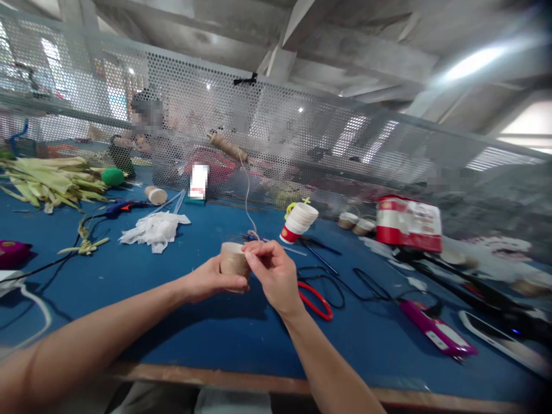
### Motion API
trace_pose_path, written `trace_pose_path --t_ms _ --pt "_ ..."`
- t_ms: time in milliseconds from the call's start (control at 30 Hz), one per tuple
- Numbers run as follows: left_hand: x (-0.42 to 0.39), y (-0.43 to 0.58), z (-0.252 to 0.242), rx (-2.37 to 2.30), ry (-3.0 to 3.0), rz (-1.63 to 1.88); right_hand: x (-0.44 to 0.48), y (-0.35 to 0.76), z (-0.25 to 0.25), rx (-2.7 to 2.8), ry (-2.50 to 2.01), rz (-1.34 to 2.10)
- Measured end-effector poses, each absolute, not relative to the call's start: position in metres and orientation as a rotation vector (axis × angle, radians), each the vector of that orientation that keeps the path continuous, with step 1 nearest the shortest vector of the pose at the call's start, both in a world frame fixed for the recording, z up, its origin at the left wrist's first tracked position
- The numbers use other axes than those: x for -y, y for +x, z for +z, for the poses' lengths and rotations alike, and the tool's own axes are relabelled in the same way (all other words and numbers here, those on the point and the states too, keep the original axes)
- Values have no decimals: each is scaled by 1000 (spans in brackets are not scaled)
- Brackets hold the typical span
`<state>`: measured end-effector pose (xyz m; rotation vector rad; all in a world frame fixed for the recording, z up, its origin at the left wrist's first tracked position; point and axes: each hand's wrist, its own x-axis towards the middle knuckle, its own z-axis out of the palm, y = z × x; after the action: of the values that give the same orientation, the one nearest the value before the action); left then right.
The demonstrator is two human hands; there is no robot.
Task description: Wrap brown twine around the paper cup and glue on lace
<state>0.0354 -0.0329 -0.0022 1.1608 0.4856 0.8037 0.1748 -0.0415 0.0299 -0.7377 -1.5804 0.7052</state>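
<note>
My left hand is wrapped round a small paper cup, tilted slightly, whose side is covered in brown twine. At the cup's right side, near the rim, my right hand has its thumb and fingers pinched together on the twine. A loose length of twine hangs from a spool fixed on the mesh panel and drops behind my right fingers. My fingers hide where the strand meets the cup. Just beyond stands a tilted stack of white paper cups.
Red-handled scissors, black cables and a purple device lie to the right, near a red-and-white package. Leftward are crumpled white cloth, a blue glue gun, a twine-wrapped cup and dried husks. A perforated panel stands behind.
</note>
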Motion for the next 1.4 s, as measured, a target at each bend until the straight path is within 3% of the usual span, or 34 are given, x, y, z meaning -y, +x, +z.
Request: trace_pose_path --t_ms 167,333,733,1400 --pt "31 34 5 -556 1425 1127 44 177 30 1652 -640 563" --pt "31 31 6 -591 1511 1207 50 180 30 1666 -643 567" --pt "35 32 4 -542 1243 894 45 182 30 1569 -753 728" --pt "33 33 4 -579 1224 875 43 181 27 1533 -870 779"
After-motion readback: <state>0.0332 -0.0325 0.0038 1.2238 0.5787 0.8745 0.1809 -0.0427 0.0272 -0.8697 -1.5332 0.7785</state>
